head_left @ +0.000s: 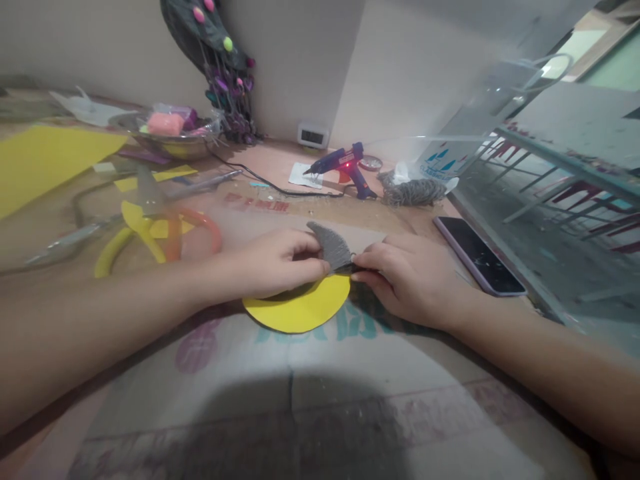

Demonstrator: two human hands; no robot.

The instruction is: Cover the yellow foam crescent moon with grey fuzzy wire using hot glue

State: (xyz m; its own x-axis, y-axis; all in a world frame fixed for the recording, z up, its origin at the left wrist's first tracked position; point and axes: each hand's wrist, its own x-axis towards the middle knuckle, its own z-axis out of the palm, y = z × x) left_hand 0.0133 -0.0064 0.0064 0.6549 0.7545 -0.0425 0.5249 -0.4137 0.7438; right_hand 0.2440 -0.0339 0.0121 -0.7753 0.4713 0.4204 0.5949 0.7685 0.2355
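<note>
A yellow crescent-shaped paper piece lies on the cardboard-covered table, its upper tip wrapped in grey yarn. My left hand is closed, pinching the yarn-wrapped tip from the left. My right hand is closed too, its fingertips pinching the grey yarn at the crescent's right edge. The two hands nearly touch over the wrapped part.
A blue glue gun with a red light rests at the back beside a bundle of grey yarn. A phone lies to the right. Yellow and orange scissors, yellow paper and a metal bowl sit on the left.
</note>
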